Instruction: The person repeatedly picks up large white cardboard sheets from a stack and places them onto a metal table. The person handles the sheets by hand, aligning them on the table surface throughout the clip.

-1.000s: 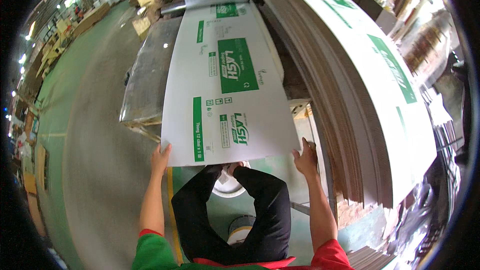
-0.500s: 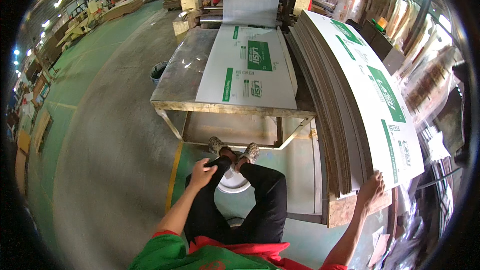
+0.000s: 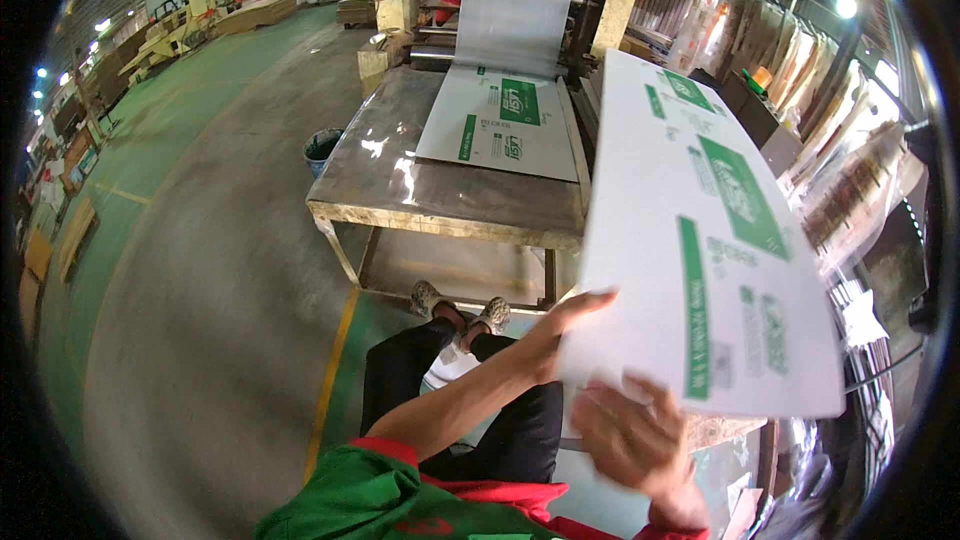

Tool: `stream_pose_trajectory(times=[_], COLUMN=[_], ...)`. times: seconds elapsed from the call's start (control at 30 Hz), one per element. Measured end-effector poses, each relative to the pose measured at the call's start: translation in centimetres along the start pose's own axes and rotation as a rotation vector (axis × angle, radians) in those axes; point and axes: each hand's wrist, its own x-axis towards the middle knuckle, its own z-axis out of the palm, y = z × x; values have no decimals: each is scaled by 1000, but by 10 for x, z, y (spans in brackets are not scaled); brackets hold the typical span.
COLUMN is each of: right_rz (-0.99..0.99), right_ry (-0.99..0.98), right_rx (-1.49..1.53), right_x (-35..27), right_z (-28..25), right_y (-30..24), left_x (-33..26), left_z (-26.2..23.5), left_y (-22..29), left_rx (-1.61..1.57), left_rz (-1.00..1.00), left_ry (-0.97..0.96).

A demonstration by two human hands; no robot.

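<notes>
A large white cardboard sheet [image 3: 650, 200] with green print is raised at its near left corner, over the stack at my right. My left hand [image 3: 560, 338] grips its left edge, thumb on top and the other fingers hidden beneath. Blurred by motion, my right hand [image 3: 635, 435] is at the sheet's near edge; whether its fingers close on the board cannot be made out. Another printed white sheet [image 3: 510, 120] lies on the metal-topped table [image 3: 370, 170] ahead, its far end under the machine's film.
A roller machine [image 3: 435, 50] with a hanging translucent film [image 3: 510, 0] stands behind the table. A dark bucket [image 3: 320, 148] sits left of the table. Plastic-wrapped material [image 3: 850, 210] crowds the right side. My feet rest by the table's lower bar [image 3: 460, 302].
My left hand has crossed from my knee to the sheet's left edge. My right hand has moved left. The top sheet has shifted left and risen; the table's sheet has slid away toward the machine.
</notes>
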Motion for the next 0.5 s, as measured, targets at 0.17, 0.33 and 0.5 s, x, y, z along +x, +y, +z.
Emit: stream_pose_trajectory(times=[0.17, 0.33, 0.5], right_rz=[1149, 1856, 1316], right_ry=[437, 302, 463], right_rx=[-492, 96, 662], right_x=[-141, -223, -187], right_z=[14, 53, 94], right_y=[52, 52, 32], left_x=[-89, -189, -251], left_z=[-77, -123, -139], left_y=[8, -4, -8], left_rx=[534, 594, 806], left_rz=[53, 39, 78], left_ry=[308, 544, 942])
